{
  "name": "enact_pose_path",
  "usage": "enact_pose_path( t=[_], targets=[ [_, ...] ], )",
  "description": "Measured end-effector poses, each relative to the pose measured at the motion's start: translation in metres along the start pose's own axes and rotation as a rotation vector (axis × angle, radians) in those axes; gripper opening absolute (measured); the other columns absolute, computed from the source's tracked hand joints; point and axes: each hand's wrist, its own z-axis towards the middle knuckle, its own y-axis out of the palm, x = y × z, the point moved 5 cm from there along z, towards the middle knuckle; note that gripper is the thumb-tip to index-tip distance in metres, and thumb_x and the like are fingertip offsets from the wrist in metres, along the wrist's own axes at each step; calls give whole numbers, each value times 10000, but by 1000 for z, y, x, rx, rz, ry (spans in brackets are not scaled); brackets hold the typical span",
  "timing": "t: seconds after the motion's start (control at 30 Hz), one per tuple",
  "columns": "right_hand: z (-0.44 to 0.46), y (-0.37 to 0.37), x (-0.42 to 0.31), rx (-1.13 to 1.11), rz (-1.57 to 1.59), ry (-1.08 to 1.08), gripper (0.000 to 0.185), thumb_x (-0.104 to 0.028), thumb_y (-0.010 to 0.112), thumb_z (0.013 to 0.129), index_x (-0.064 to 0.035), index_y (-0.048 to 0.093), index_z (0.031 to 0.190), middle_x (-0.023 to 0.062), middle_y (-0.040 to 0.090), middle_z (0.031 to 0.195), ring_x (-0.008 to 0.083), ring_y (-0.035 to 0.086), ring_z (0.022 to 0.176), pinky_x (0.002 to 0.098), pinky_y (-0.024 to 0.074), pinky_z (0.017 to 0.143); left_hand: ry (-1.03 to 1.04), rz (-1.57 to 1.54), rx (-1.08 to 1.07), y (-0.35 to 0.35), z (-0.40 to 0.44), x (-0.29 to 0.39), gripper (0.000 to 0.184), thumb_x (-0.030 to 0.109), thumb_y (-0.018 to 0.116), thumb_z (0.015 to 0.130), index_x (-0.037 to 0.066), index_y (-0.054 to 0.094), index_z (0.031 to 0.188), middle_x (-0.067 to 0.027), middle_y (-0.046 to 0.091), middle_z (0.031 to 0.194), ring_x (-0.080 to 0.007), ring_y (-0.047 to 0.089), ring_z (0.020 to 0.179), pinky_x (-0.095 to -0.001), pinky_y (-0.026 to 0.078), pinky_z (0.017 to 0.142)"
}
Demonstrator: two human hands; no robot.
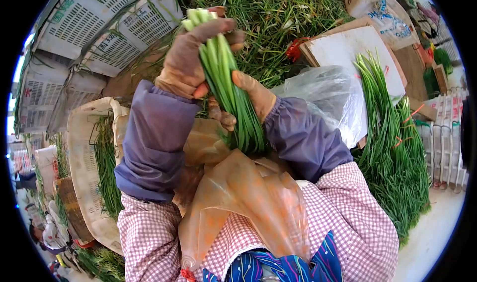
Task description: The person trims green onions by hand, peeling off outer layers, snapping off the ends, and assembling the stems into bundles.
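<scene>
Both gloved hands hold one bundle of green garlic chives, tilted, with its pale cut ends at the top and the leaves hanging toward my lap. My left hand is wrapped round the upper stems, just below the cut ends. Lower down, my right hand grips the same bundle, its thumb on the near side and fingertips showing on the other. The leaf tips reach a translucent orange-brown plastic apron over my lap.
Ahead lies a heap of loose green leaves. Tied chive bundles are stacked at right, beside a white board and clear plastic bag. White plastic crates stand at left, near a cream basket containing greens.
</scene>
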Motion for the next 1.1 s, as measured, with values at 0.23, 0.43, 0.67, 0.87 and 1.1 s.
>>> enact_pose_path(
  t=[0.23,0.43,0.67,0.87,1.1],
  targets=[
    [-6,-23,-43,68,-1034,188,789,-491,680,742,-17,400,1308,163,592,1071,238,598,952,307,505,792,503,-24,472,-133,-15,140,198,231,630,826,80,528,749,-65,574,680,-199,574,639,-330,504,628],
    [-66,-74,-138,1092,-1641,-487,580,-349,638,822,-12,465,1261,176,555,1186,252,531,1103,324,412,933,597,47,602,-195,-61,197,232,162,584,857,83,465,674,-40,475,615,-201,483,582,-353,467,632],
    [-29,27,-130,315,-1042,-601,387,-172,591,863,-44,507,1219,63,616,1006,144,566,955,283,438,859,655,352,247,-72,-80,174,131,173,605,866,71,522,868,-10,512,704,-155,498,634,-300,449,639],
    [18,41,-93,128,-996,-436,884,-222,777,694,-75,256,1393,140,440,1285,291,411,1213,378,330,1023,381,236,42,-4,-49,101,149,173,623,856,74,552,942,22,492,721,-89,476,662,-238,416,649],
    [13,39,-33,31,-730,-735,905,-66,766,628,-69,265,1382,104,553,1077,220,544,991,344,497,798,310,191,42,33,-23,61,103,161,581,882,71,563,929,15,485,717,-88,442,626,-231,403,627]
  ],
)
